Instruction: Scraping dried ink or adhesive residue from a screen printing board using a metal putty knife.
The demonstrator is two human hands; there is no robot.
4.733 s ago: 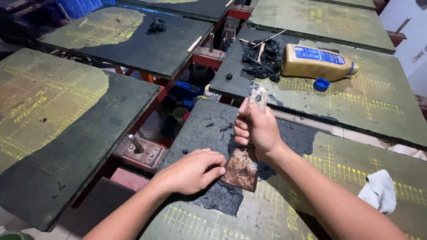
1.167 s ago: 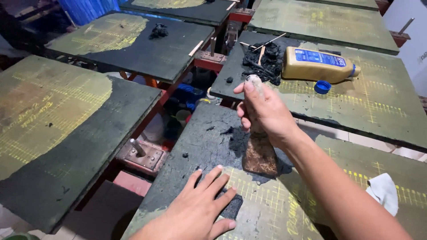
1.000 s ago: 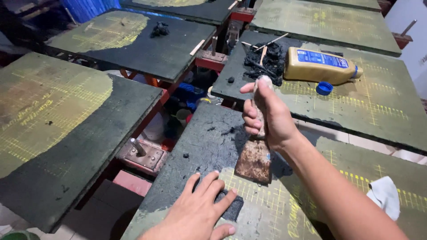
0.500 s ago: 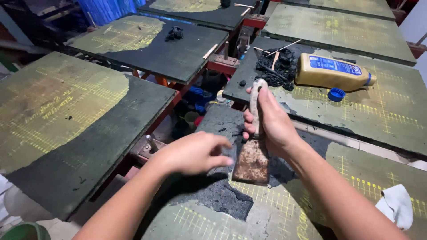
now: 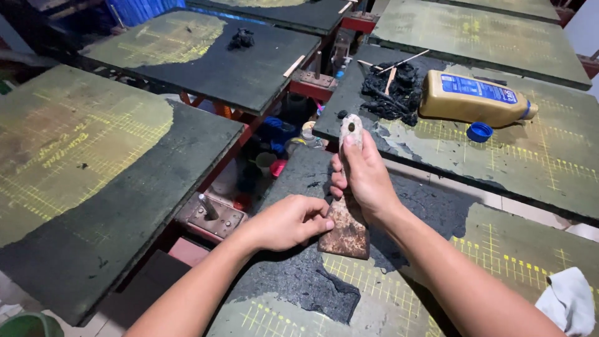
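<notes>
My right hand (image 5: 365, 178) grips the pale handle of a rusty flat scraper (image 5: 344, 229), blade down on the board in front of me. The board (image 5: 518, 262) is green with yellow grid lines and partly covered by a rough black coating (image 5: 299, 281). My left hand (image 5: 288, 221) rests on the black coating, thumb and fingertips touching the left edge of the scraper blade. The blade sits at the border between the black layer and the bared green surface.
Similar boards (image 5: 81, 162) stand left and behind. On the far board lie a heap of black scrapings (image 5: 393, 93), a yellow bottle on its side (image 5: 474, 98) and its blue cap (image 5: 480, 131). A white rag (image 5: 569, 301) lies at right. Gaps between boards show metal brackets (image 5: 209, 215).
My left hand moved from flat on the near part of the board up to the scraper blade. The scraper has shifted slightly along the black coating while my right hand keeps its grip.
</notes>
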